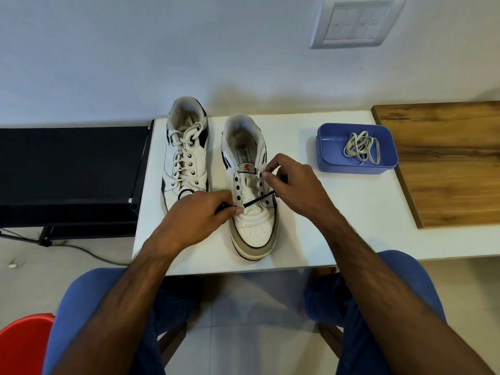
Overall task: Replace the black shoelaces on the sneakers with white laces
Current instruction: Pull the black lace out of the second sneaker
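Black lace crosses the lowest eyelets of the sneaker between both hands. Left hand pinches its left end; right hand pinches the other end. White lace lies in blue tray, right of right hand, on tabletop.

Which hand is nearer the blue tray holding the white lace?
Right. The right hand is beside the sneaker, a short gap from the blue tray; the left hand is across the sneaker, farther off.

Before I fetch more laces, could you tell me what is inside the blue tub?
A loose tangle of white lace lies in the blue tub; the floor beneath it is hidden.
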`<control>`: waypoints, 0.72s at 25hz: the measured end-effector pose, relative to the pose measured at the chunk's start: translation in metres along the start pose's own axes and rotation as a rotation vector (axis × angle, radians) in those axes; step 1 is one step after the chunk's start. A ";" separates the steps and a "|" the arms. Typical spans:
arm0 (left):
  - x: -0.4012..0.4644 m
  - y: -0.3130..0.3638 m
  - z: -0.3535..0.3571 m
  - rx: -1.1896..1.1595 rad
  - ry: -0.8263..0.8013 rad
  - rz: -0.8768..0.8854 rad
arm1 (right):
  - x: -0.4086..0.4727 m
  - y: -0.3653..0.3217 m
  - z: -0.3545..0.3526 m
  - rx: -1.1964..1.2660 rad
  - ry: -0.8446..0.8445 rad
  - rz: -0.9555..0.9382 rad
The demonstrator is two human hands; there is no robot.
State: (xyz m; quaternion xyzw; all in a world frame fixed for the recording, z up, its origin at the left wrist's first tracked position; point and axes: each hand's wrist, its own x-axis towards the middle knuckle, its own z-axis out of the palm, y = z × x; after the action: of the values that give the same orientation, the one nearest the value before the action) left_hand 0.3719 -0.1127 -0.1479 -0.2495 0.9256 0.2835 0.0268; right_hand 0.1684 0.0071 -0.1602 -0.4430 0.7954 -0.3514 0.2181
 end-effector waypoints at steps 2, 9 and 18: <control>0.001 0.001 -0.004 -0.264 -0.013 0.025 | 0.000 -0.001 -0.001 0.002 -0.002 0.001; -0.003 0.008 -0.020 -1.145 0.215 0.034 | 0.001 0.000 -0.001 -0.006 -0.009 0.002; 0.001 0.000 0.004 -0.238 -0.002 -0.075 | 0.000 0.002 0.001 0.000 -0.010 -0.003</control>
State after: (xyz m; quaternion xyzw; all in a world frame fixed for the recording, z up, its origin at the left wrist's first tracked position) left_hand 0.3704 -0.1107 -0.1511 -0.2849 0.8755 0.3902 0.0084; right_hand 0.1677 0.0070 -0.1619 -0.4461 0.7936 -0.3495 0.2215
